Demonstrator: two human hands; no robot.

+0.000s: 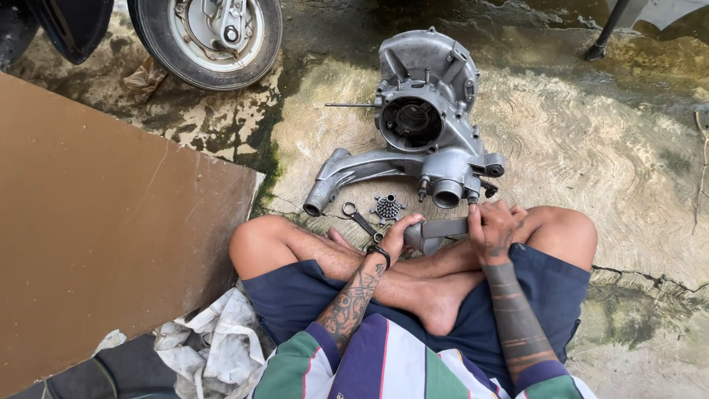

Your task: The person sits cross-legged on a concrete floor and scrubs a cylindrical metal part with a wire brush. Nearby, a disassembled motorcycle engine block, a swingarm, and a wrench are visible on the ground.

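I sit cross-legged on the ground. My left hand (399,235) grips the round end of a grey metal part (441,230) held over my legs. My right hand (493,231) is closed around its other end. Just beyond my hands lies a large grey engine casing (422,118) with a round opening and a long arm reaching toward the left. A small wrench (359,219) and a round toothed metal piece (387,208) rest on the ground between the casing and my left knee.
A brown board (103,222) covers the ground at left. A scooter wheel (207,33) stands at the top left. Dirty white rags (214,343) lie by my left thigh. The concrete floor (605,148) is wet and stained.
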